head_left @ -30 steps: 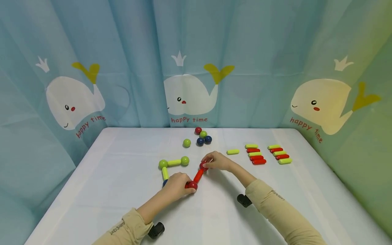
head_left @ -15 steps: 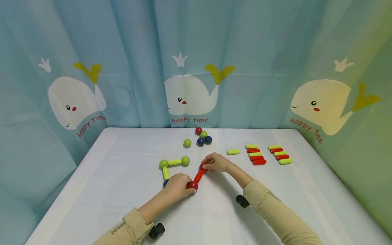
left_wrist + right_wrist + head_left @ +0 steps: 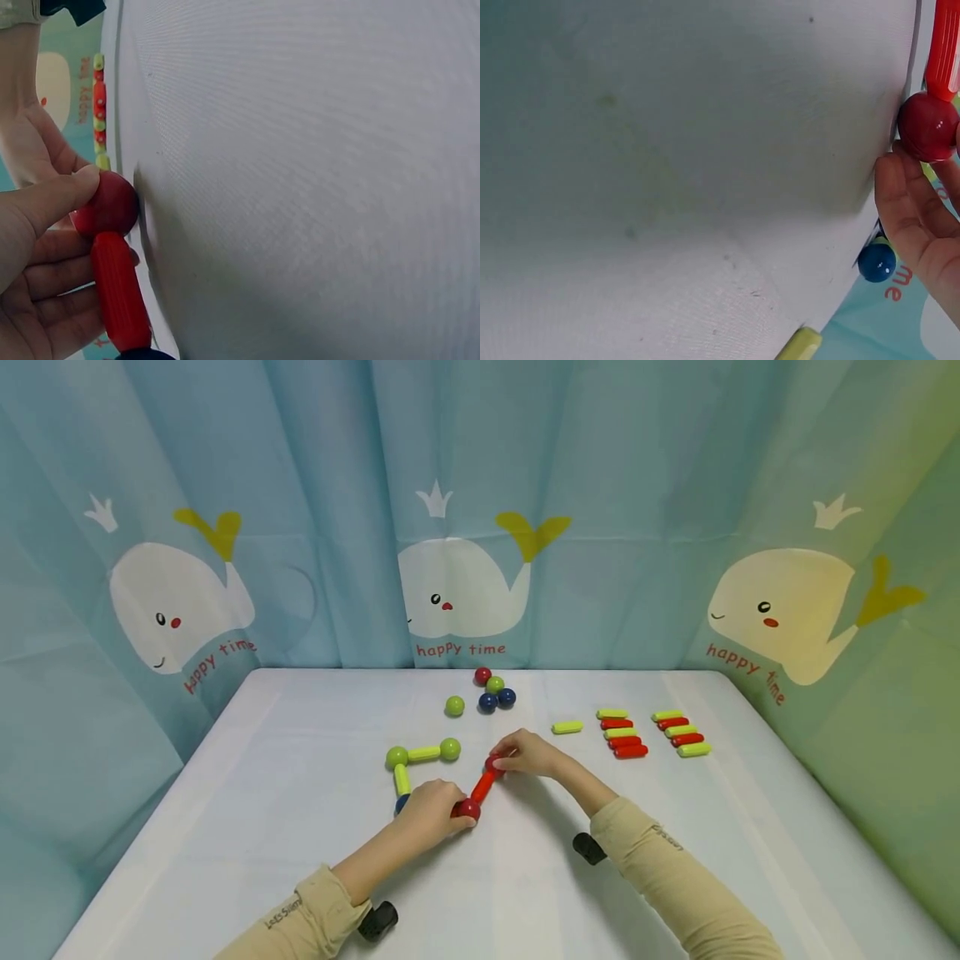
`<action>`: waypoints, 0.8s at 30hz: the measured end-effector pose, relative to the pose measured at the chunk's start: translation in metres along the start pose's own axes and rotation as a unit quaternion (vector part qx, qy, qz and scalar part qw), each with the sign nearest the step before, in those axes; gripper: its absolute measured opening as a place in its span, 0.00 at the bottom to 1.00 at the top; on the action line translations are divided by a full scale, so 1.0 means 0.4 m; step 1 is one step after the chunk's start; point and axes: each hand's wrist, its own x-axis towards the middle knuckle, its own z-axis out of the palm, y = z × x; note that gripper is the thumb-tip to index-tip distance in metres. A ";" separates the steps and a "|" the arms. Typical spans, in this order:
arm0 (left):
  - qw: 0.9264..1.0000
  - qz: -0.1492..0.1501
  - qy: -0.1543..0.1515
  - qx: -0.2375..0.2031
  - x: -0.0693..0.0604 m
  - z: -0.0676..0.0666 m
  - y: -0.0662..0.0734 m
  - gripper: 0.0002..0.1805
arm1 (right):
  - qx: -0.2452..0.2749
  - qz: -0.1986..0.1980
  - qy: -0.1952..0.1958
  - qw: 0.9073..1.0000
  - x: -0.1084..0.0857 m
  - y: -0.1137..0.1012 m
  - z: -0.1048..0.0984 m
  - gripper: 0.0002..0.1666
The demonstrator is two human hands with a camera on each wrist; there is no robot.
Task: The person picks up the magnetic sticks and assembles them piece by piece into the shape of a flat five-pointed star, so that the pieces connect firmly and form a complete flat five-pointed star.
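Note:
My left hand (image 3: 429,814) grips a red ball (image 3: 469,811) between thumb and fingers. A red rod (image 3: 483,787) runs from it to a second red ball (image 3: 494,764), which my right hand (image 3: 528,754) pinches. In the left wrist view another red rod (image 3: 120,292) joins the left-hand ball to a dark blue ball (image 3: 146,355). That blue ball is partly hidden behind my left hand in the head view. From there a yellow-green rod (image 3: 402,780) leads to a green ball (image 3: 397,758), and a second yellow-green rod (image 3: 424,753) ends at another green ball (image 3: 450,749).
Loose red, green and blue balls (image 3: 487,702) lie near the table's far edge, with a lone green ball (image 3: 454,706) beside them. To the right are a single yellow-green rod (image 3: 567,727) and two columns of red and yellow-green rods (image 3: 626,742). A whale-print curtain (image 3: 337,527) surrounds the table.
My right forearm has shifted very slightly left. Both hands stay on their red balls, and the head view has moved a little.

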 end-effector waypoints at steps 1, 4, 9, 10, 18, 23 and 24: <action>1.000 0.000 -0.001 0.000 0.001 -0.001 -0.001 0.14 | 0.001 0.002 0.001 1.000 0.000 -0.002 0.001 0.15; 1.000 0.003 -0.004 0.003 0.002 -0.004 -0.004 0.14 | 0.006 0.007 0.007 1.000 0.001 -0.004 0.003 0.15; 1.000 0.009 -0.020 0.013 0.003 -0.012 -0.009 0.15 | 0.020 0.012 0.023 0.999 -0.002 0.008 -0.003 0.20; 1.000 0.013 -0.023 0.016 0.003 -0.012 -0.011 0.17 | 0.018 0.012 0.028 0.999 -0.005 0.014 -0.008 0.20; 1.000 0.023 0.012 -0.005 0.002 -0.029 -0.063 0.22 | -0.053 0.014 0.092 0.994 -0.023 0.075 -0.060 0.12; 0.997 -0.011 0.070 -0.035 0.001 -0.066 -0.115 0.17 | -0.078 0.032 0.143 0.986 -0.030 0.104 -0.089 0.11; 0.996 -0.018 0.081 -0.038 0.002 -0.070 -0.128 0.17 | -0.085 0.037 0.154 0.984 -0.033 0.108 -0.094 0.11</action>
